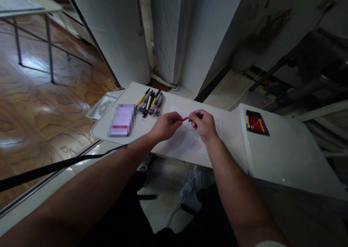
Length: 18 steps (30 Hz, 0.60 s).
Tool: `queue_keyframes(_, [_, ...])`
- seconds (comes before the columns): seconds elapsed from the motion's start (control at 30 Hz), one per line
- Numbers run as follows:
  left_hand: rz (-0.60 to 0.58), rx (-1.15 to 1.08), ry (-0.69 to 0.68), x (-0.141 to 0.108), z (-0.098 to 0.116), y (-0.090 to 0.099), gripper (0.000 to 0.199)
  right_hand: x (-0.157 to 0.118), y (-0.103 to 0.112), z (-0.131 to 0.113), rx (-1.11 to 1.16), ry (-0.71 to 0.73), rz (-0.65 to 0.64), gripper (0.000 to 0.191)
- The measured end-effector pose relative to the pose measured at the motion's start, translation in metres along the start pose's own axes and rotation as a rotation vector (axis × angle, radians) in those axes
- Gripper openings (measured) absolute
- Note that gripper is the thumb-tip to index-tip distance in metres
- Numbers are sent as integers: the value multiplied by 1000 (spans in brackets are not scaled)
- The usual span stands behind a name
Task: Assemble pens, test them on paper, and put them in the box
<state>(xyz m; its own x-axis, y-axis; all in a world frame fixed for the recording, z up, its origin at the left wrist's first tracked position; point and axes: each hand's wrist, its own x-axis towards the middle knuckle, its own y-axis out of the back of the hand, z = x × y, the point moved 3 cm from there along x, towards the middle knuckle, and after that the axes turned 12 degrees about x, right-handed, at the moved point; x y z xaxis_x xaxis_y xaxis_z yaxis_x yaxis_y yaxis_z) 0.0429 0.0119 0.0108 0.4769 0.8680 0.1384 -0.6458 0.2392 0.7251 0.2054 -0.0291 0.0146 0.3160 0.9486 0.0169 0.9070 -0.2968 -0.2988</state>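
Observation:
A slim red pen (185, 119) bridges the gap between my two hands above the small white table. My left hand (166, 126) pinches its red part between thumb and fingers. My right hand (204, 124) is closed around the other end, where a dark piece shows at the fingers. Whether the dark piece and the red part are joined cannot be made out. Beneath both hands lies a sheet of paper (197, 146) with faint marks. To the left of my left hand is a loose pile of pens (149, 102), mostly clear, black and yellow.
A pixelated phone (123, 119) lies at the left end of the white table (110, 137). On the white surface (285, 149) at right sits a row of red, yellow and dark pens (257, 123). White panels stand behind the table; a cable and power strip (187, 188) lie below.

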Motion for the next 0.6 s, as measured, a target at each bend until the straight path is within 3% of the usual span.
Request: queue_keyframes(0.6, [-10,-26,-4,-2,2,0,17,-1,2,1,-213,88,20,21])
